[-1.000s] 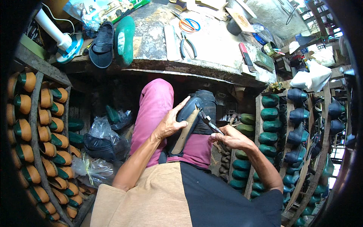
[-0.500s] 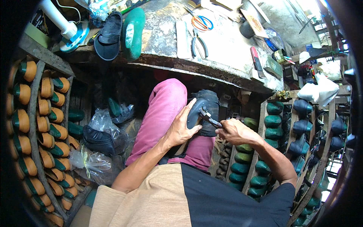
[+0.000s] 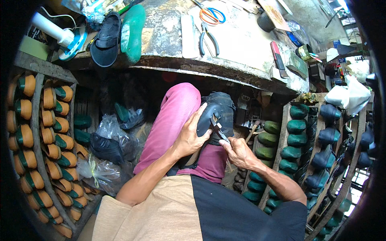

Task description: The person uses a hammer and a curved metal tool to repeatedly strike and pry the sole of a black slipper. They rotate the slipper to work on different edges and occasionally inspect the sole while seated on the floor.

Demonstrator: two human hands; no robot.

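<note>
Left hand (image 3: 189,138): thumb and fingers spread, gripping a black, rounded shoe (image 3: 205,121). Right hand (image 3: 241,153): fingers closed around a grey metal plier-like tool (image 3: 218,129), head at the shoe.

The black shoe (image 3: 204,118) lay lengthwise just right of the pink knee (image 3: 183,91), its rounded end nearest that knee, its tan strip partly hidden. The grey metal pincers (image 3: 217,129), farther right of the knee, slanted, their head against the shoe.
</note>
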